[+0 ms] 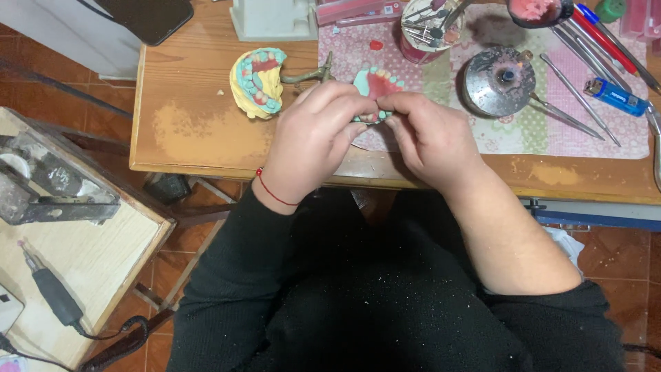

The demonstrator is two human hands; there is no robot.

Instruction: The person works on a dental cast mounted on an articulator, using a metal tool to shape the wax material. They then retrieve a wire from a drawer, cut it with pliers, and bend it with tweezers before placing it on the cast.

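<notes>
My left hand [318,134] and my right hand [430,138] meet over the front edge of the wooden table [206,138]. Together they grip a denture model [377,84] with a teal rim, pink wax and small teeth; the fingers hide its lower half. A red string bracelet circles my left wrist. A second model [257,81], yellow plaster with teal and pink parts on a metal hinge frame, lies just left of my left hand.
A patterned pink cloth [523,131] carries a round metal burner [498,80], several thin metal tools [578,96], a blue lighter [616,96] and a cup of burs [428,27]. A side stand at left holds a handpiece [51,293] and a metal device [41,186].
</notes>
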